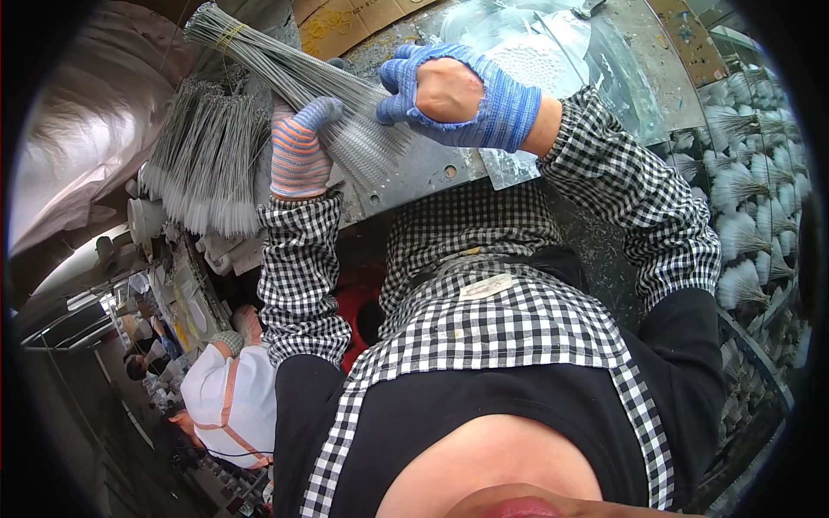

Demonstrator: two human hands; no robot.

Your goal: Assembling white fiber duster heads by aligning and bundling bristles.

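A bundle of thin wire brushes (319, 82) slants across the table's near edge, tied with a yellow rubber band (229, 36) near its far left end. My left hand (300, 151), in an orange-and-blue striped glove, is closed round the bundle close to the bristles. At the pale bristle end is my right hand (453, 97), in a blue knitted glove with a large hole over its back. Its fingers are curled against the bristles' edge; what they pinch, if anything, is hidden. To the left of my left hand hangs a pile of similar brushes (211, 160).
The metal table (639, 69) carries whitish smears. A cardboard box (354, 22) with yellow rubber bands stands at the back. Many white-tufted brushes (747, 190) line the right side. A person in white (229, 397) sits at lower left, near pinkish sheeting (95, 112).
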